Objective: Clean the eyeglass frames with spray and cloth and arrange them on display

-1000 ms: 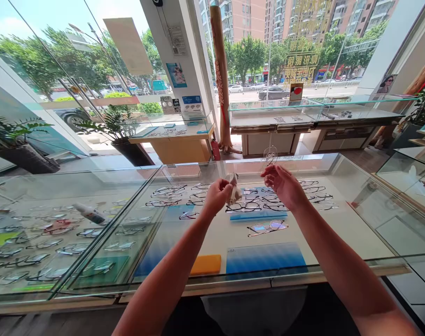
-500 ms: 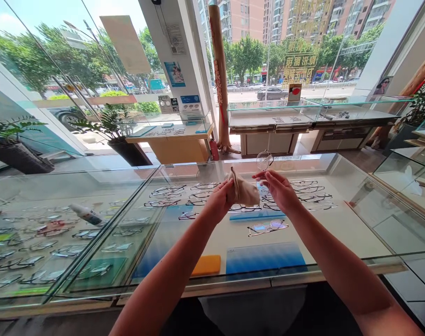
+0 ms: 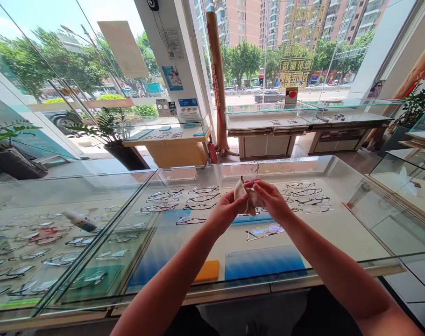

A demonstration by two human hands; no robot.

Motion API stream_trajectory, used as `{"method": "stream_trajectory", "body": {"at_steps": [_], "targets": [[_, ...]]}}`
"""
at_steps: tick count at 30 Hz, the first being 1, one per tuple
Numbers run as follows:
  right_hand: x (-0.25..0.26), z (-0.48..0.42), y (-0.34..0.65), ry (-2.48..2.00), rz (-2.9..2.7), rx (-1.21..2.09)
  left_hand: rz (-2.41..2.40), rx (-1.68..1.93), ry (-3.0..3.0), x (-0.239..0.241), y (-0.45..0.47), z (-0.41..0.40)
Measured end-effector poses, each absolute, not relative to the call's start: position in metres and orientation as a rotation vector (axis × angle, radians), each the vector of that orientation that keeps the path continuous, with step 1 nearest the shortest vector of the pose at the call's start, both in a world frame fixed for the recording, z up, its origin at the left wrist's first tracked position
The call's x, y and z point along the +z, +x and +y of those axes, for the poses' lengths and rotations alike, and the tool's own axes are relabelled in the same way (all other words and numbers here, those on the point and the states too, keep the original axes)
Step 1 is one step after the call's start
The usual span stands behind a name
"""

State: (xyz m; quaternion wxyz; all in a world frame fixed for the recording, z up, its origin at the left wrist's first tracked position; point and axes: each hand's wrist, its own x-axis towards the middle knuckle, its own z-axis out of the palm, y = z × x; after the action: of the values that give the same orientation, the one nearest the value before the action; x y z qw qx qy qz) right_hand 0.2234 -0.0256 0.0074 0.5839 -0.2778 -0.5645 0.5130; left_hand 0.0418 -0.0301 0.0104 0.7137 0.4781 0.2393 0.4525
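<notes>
Since they look light, thin and fragile, the glasses (image 3: 251, 171) are probably best held by the rim. Above the table (image 3: 349, 233), they stand at one o'clock from the left hand (image 3: 228, 210), which pinches a soft-looking cloth (image 3: 250, 204), and eleven o'clock from the right hand (image 3: 271, 199), whose curled fingers grip them.

Daylight floods in through tall windows (image 3: 324, 51) that look onto a street (image 3: 242, 95) with green trees (image 3: 244, 60), a dark car (image 3: 269, 96) and pinkish apartment blocks (image 3: 245, 21). A pale pillar (image 3: 186, 44) bears posters (image 3: 172, 78); beside it stands a brown tree-trunk post (image 3: 217, 70) — its base splayed like roots at the floor (image 3: 354, 162). Glass display cases (image 3: 265, 145) line the far side, potted plants (image 3: 123, 154) stand near the windows, and a long glass-topped bench (image 3: 359, 233) spans the foreground.
</notes>
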Motion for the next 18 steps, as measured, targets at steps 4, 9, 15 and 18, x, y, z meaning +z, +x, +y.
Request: {"method": "stream_trajectory", "body": {"at_steps": [4,9,15,18], "targets": [[0.003,-0.029,0.217,-0.61,-1.195,1.306,0.57,1.034,1.048,0.003,0.043,-0.032],[0.005,-0.036,0.21,-0.592,-1.141,1.388,0.628,1.075,1.156,0.001,0.048,-0.036],[0.023,-0.046,0.198,-0.507,-1.107,1.394,0.734,1.334,1.349,0.021,0.065,-0.052],[0.051,-0.043,0.193,-0.467,-1.123,1.375,0.765,1.495,1.382,0.048,0.075,-0.05]]}}
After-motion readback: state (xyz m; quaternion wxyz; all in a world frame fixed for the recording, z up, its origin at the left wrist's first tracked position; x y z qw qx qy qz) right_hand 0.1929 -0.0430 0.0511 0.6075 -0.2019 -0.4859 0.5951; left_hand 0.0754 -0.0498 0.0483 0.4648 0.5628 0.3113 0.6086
